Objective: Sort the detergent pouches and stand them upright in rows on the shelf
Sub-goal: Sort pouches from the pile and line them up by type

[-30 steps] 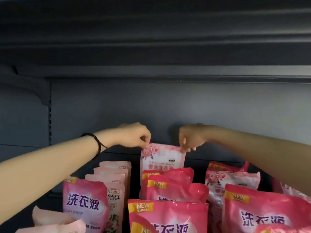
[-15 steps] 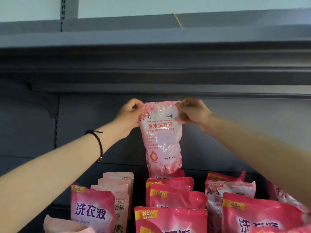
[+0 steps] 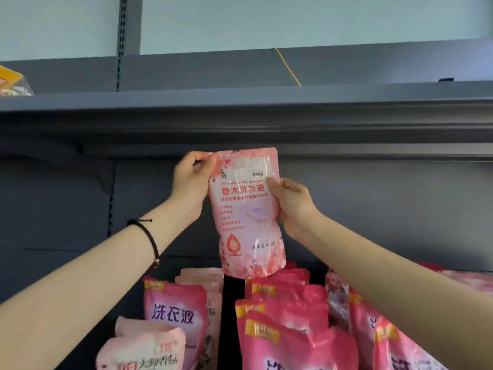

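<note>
Head view: you are holding a pale pink floral pouch (image 3: 246, 212) up in front of the dark grey shelving, its front reading "Perfumed laundry detergent" above large red characters 香水洗衣液, with a red drop logo low on the left. Your left hand (image 3: 190, 186) is pinching the pouch's top left corner, fingers closed on the edge. Your right hand (image 3: 292, 202) is gripping the right edge at mid-height, thumb lying across the printed face. The pouch is hanging upright between both hands, its base just above the pink pouches (image 3: 282, 316) standing on the shelf (image 3: 80, 265) below; several are showing yellow "NEW" tags and 洗衣液. A black bracelet (image 3: 149, 236) is circling your left wrist.
</note>
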`<state>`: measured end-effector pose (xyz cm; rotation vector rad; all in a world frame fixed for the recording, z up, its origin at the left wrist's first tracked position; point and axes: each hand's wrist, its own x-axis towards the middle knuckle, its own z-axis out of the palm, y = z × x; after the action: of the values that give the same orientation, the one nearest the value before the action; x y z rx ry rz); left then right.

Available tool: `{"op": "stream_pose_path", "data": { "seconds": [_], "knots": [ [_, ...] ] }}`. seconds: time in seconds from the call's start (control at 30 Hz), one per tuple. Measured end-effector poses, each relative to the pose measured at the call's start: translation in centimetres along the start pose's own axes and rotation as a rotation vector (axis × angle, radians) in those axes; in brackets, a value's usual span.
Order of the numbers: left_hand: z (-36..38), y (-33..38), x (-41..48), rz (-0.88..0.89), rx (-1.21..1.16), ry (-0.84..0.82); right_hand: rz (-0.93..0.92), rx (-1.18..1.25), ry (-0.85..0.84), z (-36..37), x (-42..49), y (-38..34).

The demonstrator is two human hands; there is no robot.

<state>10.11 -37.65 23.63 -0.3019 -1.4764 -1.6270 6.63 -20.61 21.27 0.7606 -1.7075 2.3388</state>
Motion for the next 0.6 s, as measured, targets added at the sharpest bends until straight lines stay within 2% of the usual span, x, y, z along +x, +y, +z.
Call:
{"op": "stream_pose_path", "data": {
  "seconds": [0.1, 0.3, 0.5, 0.6],
  "knots": [
    [-1.3, 0.8, -2.6, 0.012, -0.019, -0.049, -0.016, 0.091, 0.048, 1.3, -2.3, -0.5],
    [-3.5, 1.8, -8.8, 0.104, 0.079, -0.394, -0.068, 0.150, 0.089, 2.0, -6.2, -2.5],
    [-2.6, 5.2, -13.1, 0.232, 0.026, -0.391, -0.112, 0.228, 0.068, 0.8, -10.5, -5.1],
    [-1.3, 6.2, -16.0, 0.232, -0.045, -0.357, -0.107, 0.238, 0.048, -0.8, -13.3, -6.5]
  ]
}}
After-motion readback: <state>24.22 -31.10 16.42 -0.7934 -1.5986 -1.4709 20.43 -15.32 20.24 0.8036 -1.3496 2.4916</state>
